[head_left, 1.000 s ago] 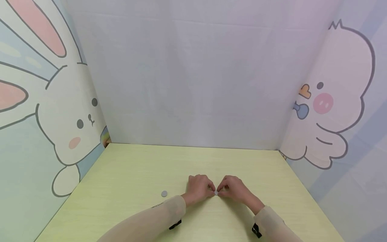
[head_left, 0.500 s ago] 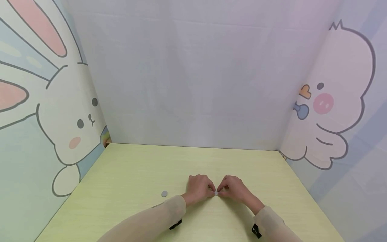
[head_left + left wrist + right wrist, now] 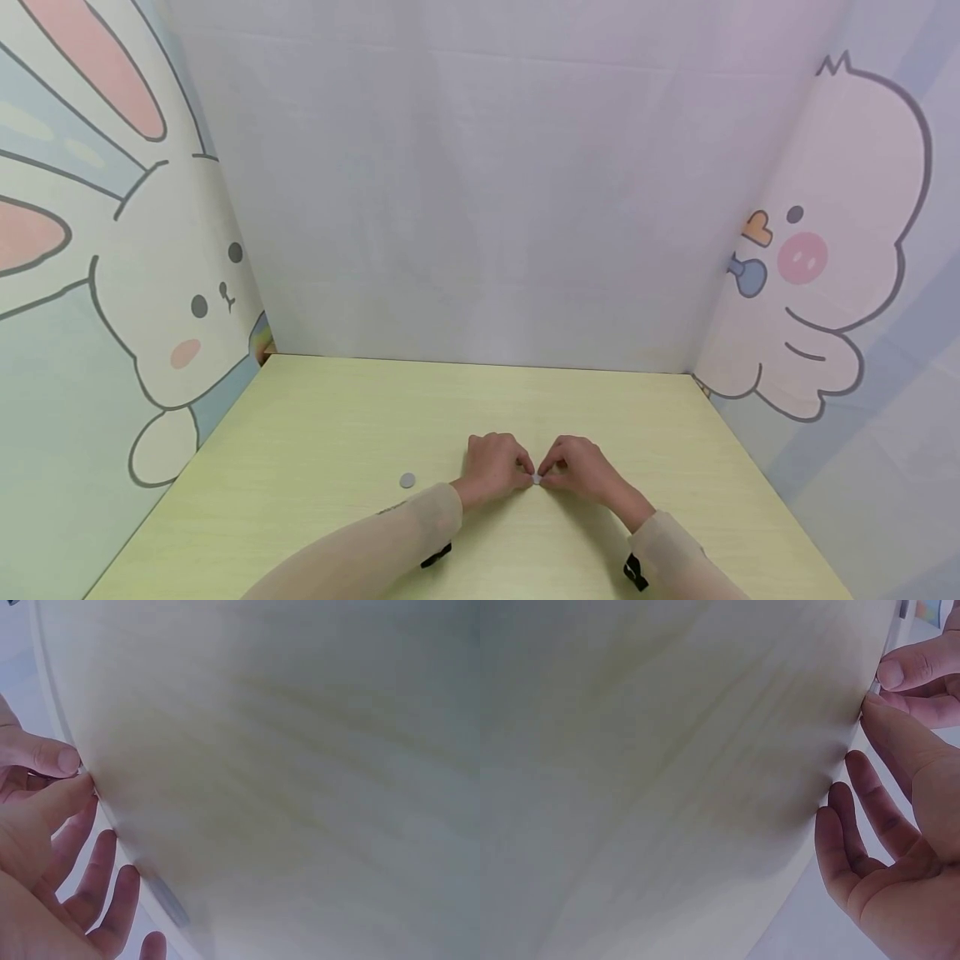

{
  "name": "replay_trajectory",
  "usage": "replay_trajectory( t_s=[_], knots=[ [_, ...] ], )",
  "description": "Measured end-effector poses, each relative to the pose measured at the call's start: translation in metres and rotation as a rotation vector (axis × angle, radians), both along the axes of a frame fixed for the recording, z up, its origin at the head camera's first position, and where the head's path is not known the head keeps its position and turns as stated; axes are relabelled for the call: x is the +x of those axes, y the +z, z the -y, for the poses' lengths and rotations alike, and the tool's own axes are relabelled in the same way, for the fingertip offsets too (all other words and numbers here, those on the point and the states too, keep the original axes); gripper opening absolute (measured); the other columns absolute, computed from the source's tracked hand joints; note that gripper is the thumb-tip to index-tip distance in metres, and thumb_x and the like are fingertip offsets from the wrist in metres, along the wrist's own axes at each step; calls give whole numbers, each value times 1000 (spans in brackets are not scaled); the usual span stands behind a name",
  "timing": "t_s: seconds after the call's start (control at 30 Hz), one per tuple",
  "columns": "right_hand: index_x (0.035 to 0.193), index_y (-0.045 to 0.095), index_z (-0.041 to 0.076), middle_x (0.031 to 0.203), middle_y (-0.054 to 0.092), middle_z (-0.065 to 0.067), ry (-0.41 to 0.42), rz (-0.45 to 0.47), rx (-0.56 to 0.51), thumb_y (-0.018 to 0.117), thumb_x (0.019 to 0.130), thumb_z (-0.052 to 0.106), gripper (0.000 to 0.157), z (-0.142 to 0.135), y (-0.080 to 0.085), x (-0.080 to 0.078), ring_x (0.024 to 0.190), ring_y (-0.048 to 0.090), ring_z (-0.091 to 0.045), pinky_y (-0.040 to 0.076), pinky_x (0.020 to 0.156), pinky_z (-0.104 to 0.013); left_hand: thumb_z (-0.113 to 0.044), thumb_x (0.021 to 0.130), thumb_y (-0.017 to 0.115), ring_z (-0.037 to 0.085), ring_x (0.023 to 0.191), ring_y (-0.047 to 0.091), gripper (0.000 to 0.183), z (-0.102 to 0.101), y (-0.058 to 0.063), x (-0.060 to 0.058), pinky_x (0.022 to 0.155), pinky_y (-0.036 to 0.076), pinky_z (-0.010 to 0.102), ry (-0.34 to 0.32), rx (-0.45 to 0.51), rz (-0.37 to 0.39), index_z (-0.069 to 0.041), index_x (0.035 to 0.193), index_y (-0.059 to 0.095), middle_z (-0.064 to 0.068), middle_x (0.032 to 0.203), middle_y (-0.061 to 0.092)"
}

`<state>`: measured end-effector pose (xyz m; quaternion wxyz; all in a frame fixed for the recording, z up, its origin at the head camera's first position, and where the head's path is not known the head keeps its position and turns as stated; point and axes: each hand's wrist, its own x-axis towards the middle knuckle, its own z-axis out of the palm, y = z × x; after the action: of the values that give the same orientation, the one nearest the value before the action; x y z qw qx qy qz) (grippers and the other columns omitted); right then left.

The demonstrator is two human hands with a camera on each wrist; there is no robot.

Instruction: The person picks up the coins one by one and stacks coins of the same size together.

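Observation:
My left hand (image 3: 497, 468) and my right hand (image 3: 581, 468) meet fingertip to fingertip just above the table. Thumbs and forefingers pinch a small grey disc (image 3: 537, 479) from both sides, with most of it hidden by the fingers. Another flat grey disc (image 3: 407, 480) lies on the table left of my left hand. Up close in the left wrist view, the other fingers of my left hand (image 3: 45, 847) rest their tips on the table. Those of my right hand (image 3: 907, 840) touch it too in the right wrist view.
The pale yellow table (image 3: 360, 408) reaches back to a plain whitish cloth (image 3: 480, 208). Printed side cloths stand at its edges, a rabbit (image 3: 172, 308) on the left and a white chick figure (image 3: 847, 217) on the right.

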<state>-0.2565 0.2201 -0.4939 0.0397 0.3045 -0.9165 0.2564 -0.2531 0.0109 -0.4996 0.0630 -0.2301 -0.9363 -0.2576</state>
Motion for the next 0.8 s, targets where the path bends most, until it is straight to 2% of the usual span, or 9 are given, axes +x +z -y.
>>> replay_trajectory(
  t_s=[0.5, 0.8],
  knots=[
    [84, 85, 17, 85, 71, 6, 6, 17, 6, 90, 85, 11, 8, -1, 1, -2, 75, 61, -15, 45, 66, -23, -29, 82, 93, 8, 79, 57, 11, 1, 0, 0, 73, 35, 40, -10, 35, -6, -28, 75, 84, -17, 80, 72],
    [83, 85, 17, 86, 72, 5, -5, 24, 0, 90, 85, 11, 9, 1, 2, -1, 75, 61, -16, 45, 66, -23, -30, 81, 93, 7, 80, 57, 12, 0, -5, -3, 75, 34, 41, -3, 36, -5, -29, 74, 84, -17, 80, 72]
  ],
)
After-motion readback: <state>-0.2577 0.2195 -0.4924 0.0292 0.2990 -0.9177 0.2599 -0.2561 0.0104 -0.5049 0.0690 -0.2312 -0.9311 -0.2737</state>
